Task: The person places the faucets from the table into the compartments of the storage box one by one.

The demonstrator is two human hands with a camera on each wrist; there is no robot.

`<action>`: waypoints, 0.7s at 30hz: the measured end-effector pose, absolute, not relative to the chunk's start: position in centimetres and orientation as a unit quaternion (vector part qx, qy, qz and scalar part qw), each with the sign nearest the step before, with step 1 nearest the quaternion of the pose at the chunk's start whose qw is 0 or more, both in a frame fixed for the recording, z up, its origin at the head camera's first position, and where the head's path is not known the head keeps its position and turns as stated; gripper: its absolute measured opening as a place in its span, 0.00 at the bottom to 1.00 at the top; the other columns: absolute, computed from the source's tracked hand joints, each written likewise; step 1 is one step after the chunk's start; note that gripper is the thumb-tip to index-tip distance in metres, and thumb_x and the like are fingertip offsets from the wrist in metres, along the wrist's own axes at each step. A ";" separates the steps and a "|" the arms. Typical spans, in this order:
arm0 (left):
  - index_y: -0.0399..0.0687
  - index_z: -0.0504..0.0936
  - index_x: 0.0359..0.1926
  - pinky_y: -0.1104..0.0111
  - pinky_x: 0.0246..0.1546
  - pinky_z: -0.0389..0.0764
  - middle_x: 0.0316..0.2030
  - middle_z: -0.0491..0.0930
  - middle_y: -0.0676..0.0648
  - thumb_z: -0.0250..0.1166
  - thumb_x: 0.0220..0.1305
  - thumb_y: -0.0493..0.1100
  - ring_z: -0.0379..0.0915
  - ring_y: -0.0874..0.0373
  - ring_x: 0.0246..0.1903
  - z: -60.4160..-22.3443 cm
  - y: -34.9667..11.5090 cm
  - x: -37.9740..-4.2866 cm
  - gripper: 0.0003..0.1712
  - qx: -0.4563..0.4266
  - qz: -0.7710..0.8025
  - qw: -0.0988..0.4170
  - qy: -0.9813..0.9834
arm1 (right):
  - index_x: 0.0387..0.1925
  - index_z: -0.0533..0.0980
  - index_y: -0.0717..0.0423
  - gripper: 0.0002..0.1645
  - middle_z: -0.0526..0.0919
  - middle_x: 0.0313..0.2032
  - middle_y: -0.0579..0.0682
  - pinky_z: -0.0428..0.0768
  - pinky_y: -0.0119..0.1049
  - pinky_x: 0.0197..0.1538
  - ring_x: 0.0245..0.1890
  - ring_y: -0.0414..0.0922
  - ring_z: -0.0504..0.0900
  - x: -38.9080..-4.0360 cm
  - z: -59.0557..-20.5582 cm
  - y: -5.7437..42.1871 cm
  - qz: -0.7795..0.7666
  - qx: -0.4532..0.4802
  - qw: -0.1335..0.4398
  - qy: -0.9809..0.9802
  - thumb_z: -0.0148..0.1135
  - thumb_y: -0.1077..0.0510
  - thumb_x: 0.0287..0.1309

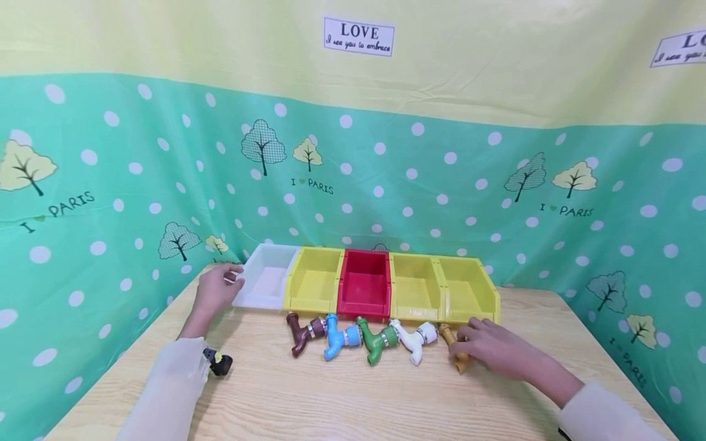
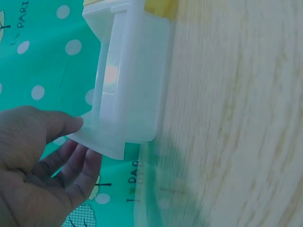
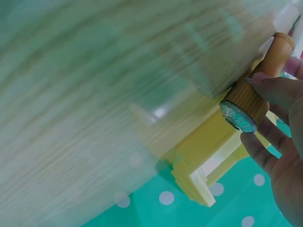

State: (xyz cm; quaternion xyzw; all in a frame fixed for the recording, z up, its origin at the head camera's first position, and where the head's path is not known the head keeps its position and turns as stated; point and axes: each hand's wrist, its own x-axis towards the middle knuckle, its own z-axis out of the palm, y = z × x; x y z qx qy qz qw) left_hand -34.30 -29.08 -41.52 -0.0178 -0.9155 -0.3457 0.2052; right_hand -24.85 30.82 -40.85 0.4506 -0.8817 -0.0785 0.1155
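Along the far side of the surface [image 1: 331, 404], five bins stand in a row behind five taps, a hand at each end.

From left to right come a white bin [image 1: 267, 278], a yellow bin [image 1: 314, 278], a red bin [image 1: 365, 283] and two more yellow bins [image 1: 416, 285], all side by side with their inner floors in view; just on the near side lie a maroon tap [image 1: 300, 334], a blue tap [image 1: 338, 338], a green tap [image 1: 376, 340] and a white tap [image 1: 412, 342]. The left hand [image 1: 217, 288], its arm reaching far, pinches the white bin's left wall between thumb and fingers. The right hand [image 1: 493, 350], reaching inward from the right, grasps the ochre tap [image 1: 447, 337] between thumb and fingertips, near the rightmost bin; whether that tap touches the surface I cannot tell.
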 end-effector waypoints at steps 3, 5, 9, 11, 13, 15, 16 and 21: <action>0.32 0.81 0.55 0.48 0.44 0.85 0.46 0.81 0.30 0.64 0.70 0.37 0.81 0.36 0.45 -41.6 -29.1 -34.3 0.16 -0.018 -0.348 0.203 -0.915 | 0.46 0.81 0.27 0.18 0.77 0.40 0.40 0.76 0.42 0.39 0.39 0.42 0.70 -24.5 -41.0 30.7 -0.079 0.453 0.119 -0.880 0.66 0.58 0.63; 0.32 0.81 0.55 0.48 0.45 0.85 0.46 0.81 0.30 0.64 0.70 0.37 0.81 0.36 0.45 -41.7 -29.2 -34.4 0.16 -0.018 -0.347 0.203 -0.915 | 0.46 0.81 0.26 0.19 0.76 0.40 0.40 0.75 0.41 0.38 0.39 0.42 0.69 -24.2 -41.0 30.7 -0.079 0.453 0.119 -0.880 0.66 0.58 0.63; 0.32 0.81 0.55 0.47 0.45 0.84 0.46 0.81 0.30 0.64 0.71 0.37 0.81 0.36 0.45 -41.8 -29.3 -34.6 0.16 -0.019 -0.345 0.203 -0.916 | 0.46 0.80 0.25 0.21 0.75 0.40 0.40 0.74 0.40 0.38 0.40 0.43 0.69 -23.8 -40.8 30.7 -0.083 0.456 0.116 -0.878 0.68 0.59 0.61; 0.32 0.81 0.55 0.47 0.45 0.84 0.47 0.81 0.31 0.64 0.71 0.37 0.81 0.36 0.45 -41.8 -29.3 -34.6 0.16 -0.020 -0.345 0.203 -0.916 | 0.46 0.80 0.24 0.22 0.75 0.40 0.40 0.73 0.40 0.38 0.40 0.43 0.69 -23.5 -40.6 30.6 -0.082 0.458 0.113 -0.878 0.69 0.59 0.60; 0.33 0.81 0.55 0.47 0.45 0.84 0.47 0.81 0.31 0.64 0.70 0.37 0.81 0.36 0.45 -41.9 -29.3 -34.6 0.16 -0.021 -0.346 0.203 -0.916 | 0.45 0.79 0.24 0.23 0.74 0.41 0.40 0.73 0.40 0.38 0.40 0.43 0.68 -23.3 -40.4 30.7 -0.082 0.459 0.115 -0.877 0.69 0.60 0.60; 0.33 0.81 0.55 0.47 0.45 0.84 0.47 0.81 0.31 0.65 0.70 0.37 0.81 0.36 0.45 -41.9 -29.4 -34.6 0.16 -0.021 -0.347 0.203 -0.915 | 0.45 0.79 0.25 0.23 0.74 0.41 0.40 0.73 0.40 0.38 0.39 0.42 0.68 -23.1 -40.1 30.8 -0.086 0.457 0.123 -0.877 0.70 0.61 0.59; 0.33 0.81 0.55 0.47 0.45 0.84 0.47 0.81 0.31 0.65 0.70 0.37 0.81 0.36 0.45 -41.9 -29.4 -34.6 0.16 -0.021 -0.348 0.202 -0.915 | 0.44 0.79 0.25 0.23 0.74 0.41 0.40 0.73 0.40 0.38 0.39 0.43 0.68 -23.0 -40.0 30.8 -0.089 0.455 0.124 -0.877 0.70 0.61 0.58; 0.33 0.81 0.55 0.48 0.45 0.84 0.47 0.81 0.31 0.65 0.70 0.37 0.81 0.36 0.45 -41.7 -29.4 -34.7 0.16 -0.021 -0.349 0.199 -0.916 | 0.44 0.79 0.24 0.26 0.75 0.42 0.41 0.74 0.42 0.40 0.40 0.44 0.68 -23.1 -39.0 31.1 -0.099 0.433 0.126 -0.887 0.72 0.62 0.56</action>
